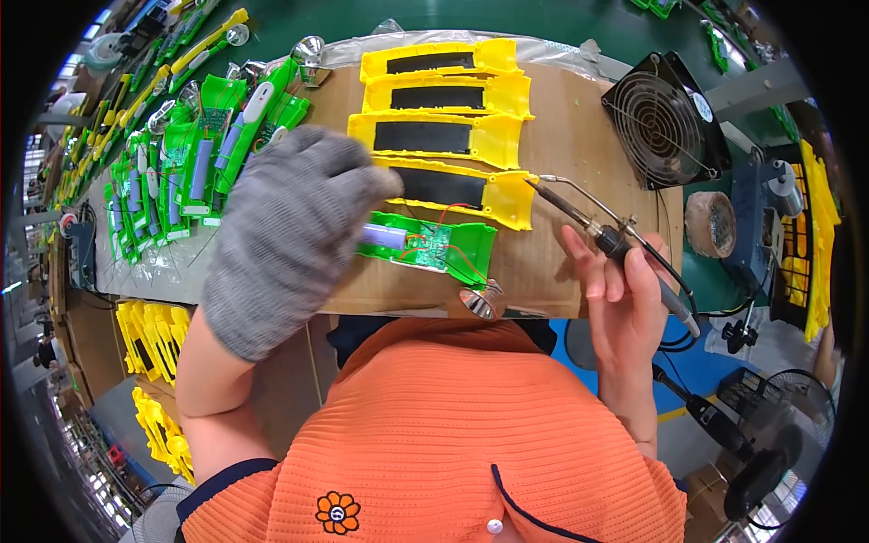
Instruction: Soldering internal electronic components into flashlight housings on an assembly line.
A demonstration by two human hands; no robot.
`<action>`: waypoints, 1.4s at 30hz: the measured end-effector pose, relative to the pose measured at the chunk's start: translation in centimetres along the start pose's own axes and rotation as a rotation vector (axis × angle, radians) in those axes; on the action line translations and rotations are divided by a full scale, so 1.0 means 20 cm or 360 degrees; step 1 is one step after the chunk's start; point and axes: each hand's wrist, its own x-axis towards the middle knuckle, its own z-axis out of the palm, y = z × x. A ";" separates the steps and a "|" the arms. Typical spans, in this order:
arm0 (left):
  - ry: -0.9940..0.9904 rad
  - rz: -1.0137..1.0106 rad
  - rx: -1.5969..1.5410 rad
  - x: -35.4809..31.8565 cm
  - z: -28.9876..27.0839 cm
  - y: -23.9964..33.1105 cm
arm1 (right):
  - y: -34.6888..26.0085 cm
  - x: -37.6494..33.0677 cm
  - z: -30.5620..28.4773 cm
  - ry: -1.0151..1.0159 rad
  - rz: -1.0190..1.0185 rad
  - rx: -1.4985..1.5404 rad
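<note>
My right hand (626, 294) holds a soldering iron (615, 243), its thin metal tube running beside the tip. The iron's tip points at the right end of the nearest yellow casing (510, 200), which has a dark panel. In a grey knitted glove, my left hand (294, 231) is closed, fingertips curled at that casing's left end; what they hold, if anything, is hidden. Just below lies a green casing (467, 249) with a purple battery cell (384, 236), a circuit board (433, 246) and red wires. A silver reflector lamp head (479, 302) rests at the board's front edge.
Farther yellow casings (423, 137) are lined up behind on the brown cardboard (561, 118). Several green casings with cells (200, 167) crowd the left. At the right stand a black fan (659, 127), a round tip-cleaner pot (711, 223) and a blue-grey box (749, 213).
</note>
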 end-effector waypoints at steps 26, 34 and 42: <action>-0.0163 0.0221 -0.0436 -0.12 0.20 -0.05 | 0.03 -0.14 0.10 -0.0176 0.0208 -0.0464; -0.0358 0.0209 -0.0376 -0.09 0.16 -0.04 | 0.03 -0.15 0.12 -0.0239 0.0268 -0.0531; -0.0362 0.0242 -0.0356 -0.08 0.17 -0.05 | 0.03 -0.14 0.15 -0.0259 0.0281 -0.0638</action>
